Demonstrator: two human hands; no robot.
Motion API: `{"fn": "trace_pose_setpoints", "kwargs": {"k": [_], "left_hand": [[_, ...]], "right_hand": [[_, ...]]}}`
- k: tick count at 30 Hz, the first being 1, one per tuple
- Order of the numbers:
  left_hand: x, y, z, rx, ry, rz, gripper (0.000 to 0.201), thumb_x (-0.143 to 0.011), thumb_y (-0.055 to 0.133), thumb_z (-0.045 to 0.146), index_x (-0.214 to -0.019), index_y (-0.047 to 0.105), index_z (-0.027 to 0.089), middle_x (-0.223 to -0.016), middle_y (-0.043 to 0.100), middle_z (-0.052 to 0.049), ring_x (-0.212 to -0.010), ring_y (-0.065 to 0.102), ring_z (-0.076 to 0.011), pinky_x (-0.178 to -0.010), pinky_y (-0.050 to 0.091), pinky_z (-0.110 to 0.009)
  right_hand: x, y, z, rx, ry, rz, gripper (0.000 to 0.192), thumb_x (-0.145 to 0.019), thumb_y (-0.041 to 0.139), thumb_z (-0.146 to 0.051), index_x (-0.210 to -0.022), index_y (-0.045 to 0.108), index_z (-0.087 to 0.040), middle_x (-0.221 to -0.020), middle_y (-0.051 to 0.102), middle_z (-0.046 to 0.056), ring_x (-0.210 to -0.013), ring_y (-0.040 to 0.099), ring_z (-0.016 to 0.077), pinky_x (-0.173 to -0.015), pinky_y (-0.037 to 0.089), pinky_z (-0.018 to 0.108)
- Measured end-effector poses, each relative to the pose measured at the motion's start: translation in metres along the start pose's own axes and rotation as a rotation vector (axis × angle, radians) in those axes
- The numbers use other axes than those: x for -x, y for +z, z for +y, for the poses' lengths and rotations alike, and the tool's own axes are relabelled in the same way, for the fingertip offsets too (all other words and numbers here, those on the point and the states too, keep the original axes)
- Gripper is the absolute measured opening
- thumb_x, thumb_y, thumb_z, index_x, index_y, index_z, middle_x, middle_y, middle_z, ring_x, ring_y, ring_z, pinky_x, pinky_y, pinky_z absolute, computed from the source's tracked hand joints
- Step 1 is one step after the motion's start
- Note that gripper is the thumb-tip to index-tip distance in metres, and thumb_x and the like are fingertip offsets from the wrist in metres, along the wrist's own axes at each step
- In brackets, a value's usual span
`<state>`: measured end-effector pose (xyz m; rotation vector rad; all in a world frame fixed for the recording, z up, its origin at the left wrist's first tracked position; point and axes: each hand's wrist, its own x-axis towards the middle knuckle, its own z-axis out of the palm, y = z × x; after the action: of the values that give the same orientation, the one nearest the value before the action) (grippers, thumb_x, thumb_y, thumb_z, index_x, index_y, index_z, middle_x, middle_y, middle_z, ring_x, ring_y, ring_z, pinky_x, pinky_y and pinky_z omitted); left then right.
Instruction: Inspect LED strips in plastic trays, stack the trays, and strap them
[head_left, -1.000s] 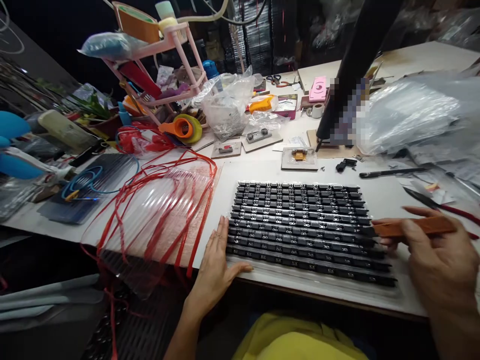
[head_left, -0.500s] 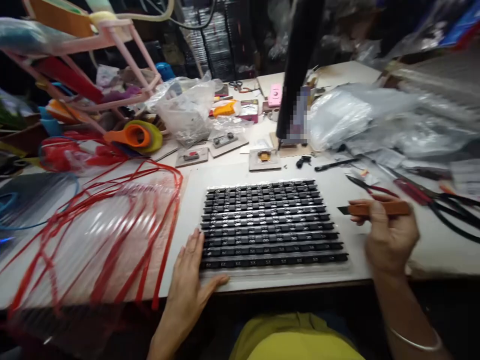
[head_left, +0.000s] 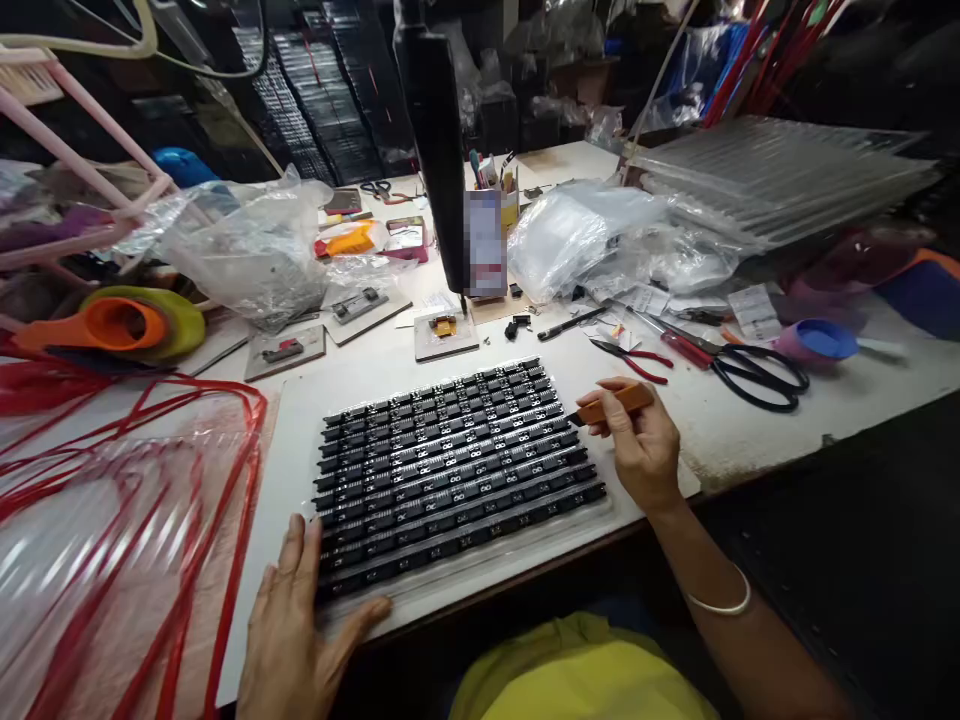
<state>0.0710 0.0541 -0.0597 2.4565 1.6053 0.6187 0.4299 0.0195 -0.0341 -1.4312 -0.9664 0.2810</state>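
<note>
A clear plastic tray (head_left: 525,527) lies on a white board on the table, filled with rows of small black parts (head_left: 450,455). My left hand (head_left: 289,610) rests at its near left corner, fingers stretched along the left edge and thumb on the front edge. In my right hand (head_left: 641,440) is an orange-handled utility knife (head_left: 619,403), its dark blade pointing left. The blade tip is at the right ends of the rows; whether it touches them I cannot tell.
Red strips (head_left: 247,480) lie over clear plastic at left. Red-handled pliers (head_left: 634,358) and black-handled scissors (head_left: 761,375) lie at right. Behind the tray are small flat blocks (head_left: 446,345), plastic bags (head_left: 592,235) and a black upright arm (head_left: 431,150). An orange tape dispenser (head_left: 124,322) stands left.
My right hand has brought the knife left, from beside the tray to the row ends. The camera view has turned right. My left hand stays at the tray's left edge.
</note>
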Motion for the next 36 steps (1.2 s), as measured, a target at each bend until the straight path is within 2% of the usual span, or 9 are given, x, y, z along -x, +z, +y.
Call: {"fn": "trace_pose_setpoints", "kwargs": {"k": [2, 4, 9, 14, 16, 19, 22, 30, 36], "left_hand": [[0.001, 0.000, 0.000, -0.017, -0.017, 0.010, 0.088, -0.077, 0.049, 0.065, -0.148, 0.014, 0.025, -0.152, 0.023, -0.013, -0.134, 0.031, -0.0376, -0.104, 0.029, -0.061], [0.002, 0.000, 0.000, -0.020, -0.023, 0.012, 0.089, -0.077, 0.050, 0.064, -0.148, 0.014, 0.024, -0.152, 0.023, -0.014, -0.134, 0.031, -0.0368, -0.106, 0.028, -0.060], [0.001, -0.001, -0.002, -0.020, -0.045, 0.002, 0.091, -0.077, 0.054, 0.060, -0.148, 0.013, 0.022, -0.151, 0.026, -0.016, -0.136, 0.029, -0.0355, -0.107, 0.026, -0.060], [-0.004, -0.001, 0.004, -0.019, -0.064, 0.040, 0.086, -0.080, 0.051, 0.060, -0.148, 0.014, 0.023, -0.150, 0.026, -0.018, -0.136, 0.029, -0.0355, -0.104, 0.029, -0.060], [-0.005, -0.001, 0.007, -0.061, -0.066, 0.050, 0.085, -0.080, 0.051, 0.060, -0.148, 0.015, 0.023, -0.151, 0.023, -0.018, -0.137, 0.025, -0.0368, -0.104, 0.027, -0.062], [-0.004, 0.001, 0.012, -0.141, -0.063, 0.059, 0.083, -0.081, 0.051, 0.060, -0.147, 0.018, 0.022, -0.152, 0.020, -0.019, -0.139, 0.016, -0.0382, -0.105, 0.019, -0.066], [-0.002, 0.003, 0.015, -0.152, -0.051, 0.060, 0.082, -0.081, 0.051, 0.059, -0.147, 0.018, 0.022, -0.152, 0.022, -0.018, -0.139, 0.018, -0.0365, -0.106, 0.018, -0.065], [0.002, -0.006, 0.013, 0.096, -0.152, 0.065, 0.092, -0.076, 0.061, 0.055, -0.148, 0.012, 0.022, -0.153, 0.020, -0.014, -0.139, 0.024, -0.0279, -0.111, 0.028, -0.048], [0.008, -0.010, 0.007, 0.137, -0.289, 0.071, 0.093, -0.073, 0.062, 0.058, -0.146, 0.022, 0.016, -0.145, 0.038, -0.017, -0.132, 0.038, -0.0303, -0.109, 0.031, -0.048]], "right_hand": [[-0.001, -0.004, 0.002, 0.035, 0.002, 0.077, 0.021, -0.091, 0.050, -0.037, -0.104, 0.053, -0.020, -0.088, 0.065, 0.003, -0.066, 0.061, 0.0125, -0.057, 0.051, 0.024], [-0.002, -0.008, 0.006, 0.101, 0.052, 0.085, 0.023, -0.091, 0.050, -0.039, -0.102, 0.053, -0.019, -0.085, 0.065, 0.003, -0.059, 0.060, 0.0114, -0.054, 0.050, 0.024], [-0.005, -0.011, 0.011, 0.059, 0.174, -0.090, 0.028, -0.089, 0.051, -0.045, -0.100, 0.053, -0.020, -0.083, 0.066, 0.003, -0.050, 0.059, 0.0113, -0.048, 0.052, 0.025], [-0.005, -0.005, 0.009, -0.041, 0.187, -0.166, 0.029, -0.086, 0.056, -0.045, -0.100, 0.051, -0.020, -0.091, 0.066, 0.004, -0.060, 0.064, 0.0138, -0.058, 0.056, 0.028], [-0.004, -0.003, 0.008, -0.024, 0.172, -0.182, 0.029, -0.086, 0.056, -0.045, -0.100, 0.052, -0.020, -0.094, 0.066, 0.005, -0.064, 0.065, 0.0137, -0.063, 0.056, 0.028], [-0.001, -0.002, 0.007, 0.028, 0.152, -0.165, 0.028, -0.087, 0.055, -0.045, -0.101, 0.054, -0.021, -0.097, 0.066, 0.005, -0.065, 0.065, 0.0129, -0.064, 0.056, 0.027], [0.001, -0.002, 0.007, 0.064, 0.154, -0.118, 0.031, -0.087, 0.055, -0.047, -0.103, 0.055, -0.021, -0.098, 0.067, 0.005, -0.065, 0.065, 0.0134, -0.063, 0.056, 0.028], [0.001, -0.005, 0.008, 0.086, 0.177, -0.077, 0.035, -0.086, 0.055, -0.048, -0.107, 0.055, -0.020, -0.093, 0.067, 0.004, -0.059, 0.064, 0.0124, -0.061, 0.056, 0.027], [0.002, -0.004, 0.005, 0.120, 0.177, -0.043, 0.034, -0.085, 0.057, -0.045, -0.107, 0.057, -0.019, -0.089, 0.068, 0.005, -0.053, 0.059, 0.0100, -0.055, 0.050, 0.022]]}}
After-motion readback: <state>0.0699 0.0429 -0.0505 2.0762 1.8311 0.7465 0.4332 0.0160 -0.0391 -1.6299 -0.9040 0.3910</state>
